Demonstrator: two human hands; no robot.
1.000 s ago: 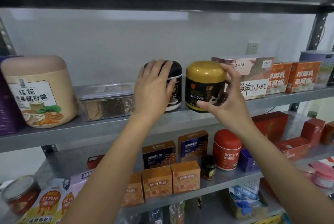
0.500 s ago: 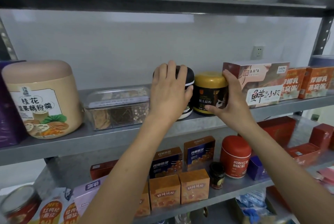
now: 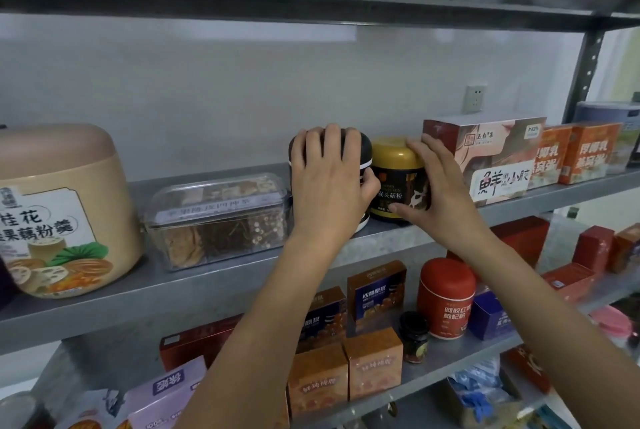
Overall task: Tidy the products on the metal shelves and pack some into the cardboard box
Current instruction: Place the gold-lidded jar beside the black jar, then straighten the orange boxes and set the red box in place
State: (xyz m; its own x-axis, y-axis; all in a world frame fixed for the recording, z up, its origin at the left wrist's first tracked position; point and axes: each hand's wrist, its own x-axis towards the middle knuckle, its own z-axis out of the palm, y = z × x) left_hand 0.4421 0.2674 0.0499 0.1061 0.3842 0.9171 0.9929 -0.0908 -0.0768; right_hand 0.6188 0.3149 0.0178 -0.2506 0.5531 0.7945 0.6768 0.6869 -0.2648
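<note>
On the upper metal shelf (image 3: 214, 276) two jars stand side by side. My left hand (image 3: 329, 182) grips the black jar with a white band (image 3: 362, 151) from the front, fingers curled over its lid, hiding most of it. My right hand (image 3: 440, 186) holds the gold-lidded dark jar (image 3: 394, 168), fingers on its right side and thumb under its label. The gold-lidded jar stands upright on the shelf, close against the black jar. No cardboard packing box is in view.
Left of the jars sit a clear plastic box of dried goods (image 3: 218, 217) and a large beige tub (image 3: 62, 210). A pink-and-white carton (image 3: 495, 158) and orange boxes (image 3: 585, 151) stand to the right. The lower shelf holds a red jar (image 3: 445, 297) and several small boxes.
The gold-lidded jar, lifted and tilted a second ago, has been moved back and set upright on the shelf beside the black jar. Both hands stayed on their jars and pushed deeper.
</note>
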